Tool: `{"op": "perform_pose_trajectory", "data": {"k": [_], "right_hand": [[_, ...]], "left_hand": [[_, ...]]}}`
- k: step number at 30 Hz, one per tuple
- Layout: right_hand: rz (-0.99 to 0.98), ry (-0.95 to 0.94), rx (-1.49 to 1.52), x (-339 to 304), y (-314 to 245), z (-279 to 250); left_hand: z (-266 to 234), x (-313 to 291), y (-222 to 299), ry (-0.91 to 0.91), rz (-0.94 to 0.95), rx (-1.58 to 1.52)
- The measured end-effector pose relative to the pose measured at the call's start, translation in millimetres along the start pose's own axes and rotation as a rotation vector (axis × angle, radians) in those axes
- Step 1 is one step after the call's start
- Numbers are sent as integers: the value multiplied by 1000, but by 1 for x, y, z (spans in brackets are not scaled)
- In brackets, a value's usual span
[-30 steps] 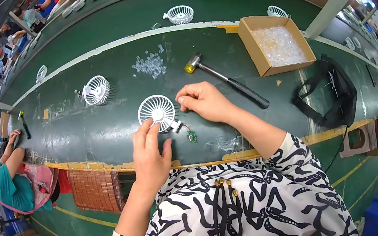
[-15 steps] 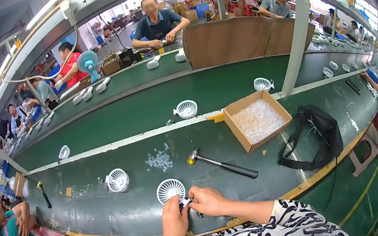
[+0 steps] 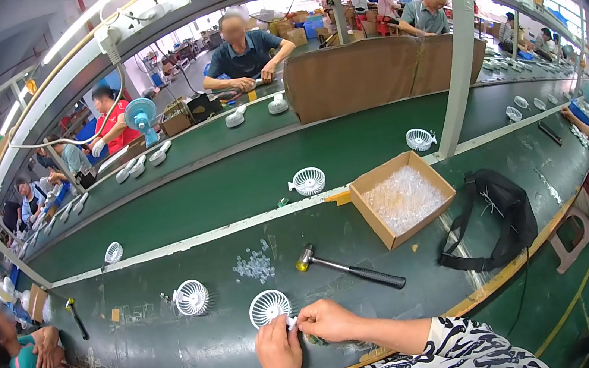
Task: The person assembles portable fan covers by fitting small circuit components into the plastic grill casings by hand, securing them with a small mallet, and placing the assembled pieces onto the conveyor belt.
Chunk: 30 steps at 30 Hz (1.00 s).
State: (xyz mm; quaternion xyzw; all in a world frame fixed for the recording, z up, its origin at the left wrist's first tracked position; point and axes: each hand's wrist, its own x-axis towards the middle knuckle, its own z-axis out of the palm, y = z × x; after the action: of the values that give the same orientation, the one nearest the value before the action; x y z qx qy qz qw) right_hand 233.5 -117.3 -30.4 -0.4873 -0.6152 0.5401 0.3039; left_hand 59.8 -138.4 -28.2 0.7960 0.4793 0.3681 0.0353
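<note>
My left hand (image 3: 279,350) is closed on the neck of a white round fan housing (image 3: 270,308) with slatted ribs, which lies at the front of the dark green bench. My right hand (image 3: 329,321) pinches at the tip of the same neck, its thumb and fingers together; whatever they hold is too small to make out. Below the right fingers hangs a small green piece (image 3: 316,340), perhaps a circuit board. Beyond the housing lies a scatter of small clear plastic pieces (image 3: 254,263). A hammer (image 3: 347,267) with a black handle rests to the right.
A second fan housing (image 3: 191,298) sits left. A cardboard box (image 3: 366,213) of clear pieces and a black waist bag (image 3: 498,212) stand right. Farther off runs a green conveyor belt (image 3: 236,200) carrying fan housings. A metal post (image 3: 457,78) rises behind the box. Co-workers sit around.
The housings on the belt have moved to the right. My hands stay at the fan's neck; its white end now shows between my fingers. The view has shifted slightly.
</note>
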Motion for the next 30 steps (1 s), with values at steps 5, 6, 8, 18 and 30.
{"op": "perform_pose_trajectory", "data": {"k": [5, 6, 8, 18, 30], "right_hand": [[-88, 62, -14, -6, -10, -5], [-99, 61, -27, -9, -22, -8], [-114, 65, -40, -11, -33, -9], [-658, 325, -460, -12, -54, -17], [-632, 125, -588, -5, -32, -28]], "left_hand": [[-11, 17, 0, 0, 92, 117], [-18, 23, -1, -9, 144, 128], [-33, 33, 1, -37, 199, 136], [-34, 32, -2, -125, -415, -606], [-18, 20, -30, -304, -960, -1179]]}}
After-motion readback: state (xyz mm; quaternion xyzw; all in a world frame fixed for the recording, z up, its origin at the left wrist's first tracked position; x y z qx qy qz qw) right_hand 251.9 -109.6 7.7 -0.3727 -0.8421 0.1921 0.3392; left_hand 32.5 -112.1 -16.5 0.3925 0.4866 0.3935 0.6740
